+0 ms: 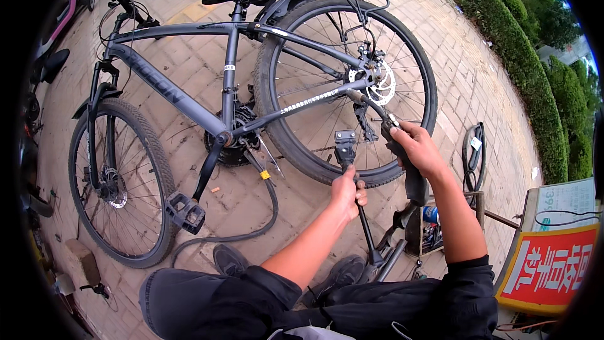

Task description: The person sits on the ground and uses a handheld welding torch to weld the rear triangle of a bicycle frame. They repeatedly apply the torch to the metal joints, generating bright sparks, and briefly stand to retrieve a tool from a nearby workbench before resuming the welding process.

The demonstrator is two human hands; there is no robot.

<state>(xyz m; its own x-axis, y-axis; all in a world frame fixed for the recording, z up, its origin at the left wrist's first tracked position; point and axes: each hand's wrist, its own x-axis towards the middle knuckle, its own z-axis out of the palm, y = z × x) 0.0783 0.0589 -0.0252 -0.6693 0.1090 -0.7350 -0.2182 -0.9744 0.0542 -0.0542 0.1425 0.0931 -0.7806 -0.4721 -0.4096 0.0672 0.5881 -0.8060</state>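
My left hand (346, 192) grips a black kickstand-like rod (366, 230), whose mounting plate (345, 141) points up, in front of the rear wheel (292, 132) of a grey bicycle (160, 79). My right hand (415, 148) is closed on a long dark tool (415, 182) with a metal fitting and a curved section reaching toward the rear hub, near the brake disc (385, 80). Whether its end touches the frame, I cannot tell. A grey hose (274, 204) with a yellow tag (265, 175) runs from near the crank (214, 151) along the paving.
A toolbox (416, 236) and a coiled tube (472, 157) lie at the right, beside red and white signs (544, 261). A hedge (522, 88) runs along the right edge. Other bicycles (53, 63) and a block (82, 258) are at the left. My shoes (229, 258) are below.
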